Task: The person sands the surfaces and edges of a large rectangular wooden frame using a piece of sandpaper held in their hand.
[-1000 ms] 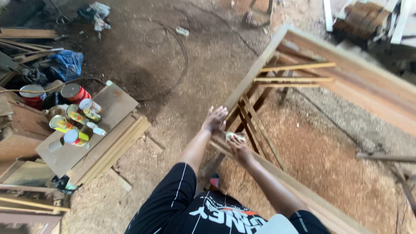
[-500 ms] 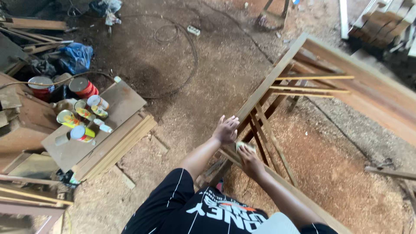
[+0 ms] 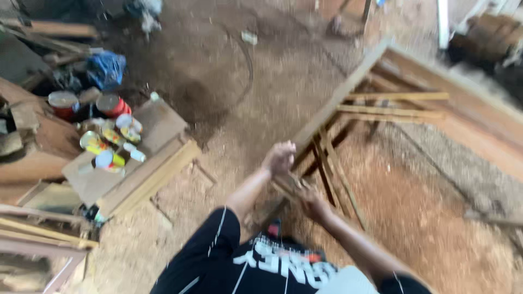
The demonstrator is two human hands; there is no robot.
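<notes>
The person leans over a long wooden frame (image 3: 348, 103) that lies on the sawdust floor (image 3: 436, 218), its long axis running from about seven o'clock near the body up toward one o'clock. The left hand (image 3: 280, 158) is curled into a fist on the frame's near rail, seemingly to steady it. The right hand (image 3: 309, 200) sits just below, at five o'clock from the left, fingers closed around something small against the rail; blur hides what. Well apart, at nine o'clock, paint cans (image 3: 111, 139) crowd a board (image 3: 158, 122) on stacked planks.
</notes>
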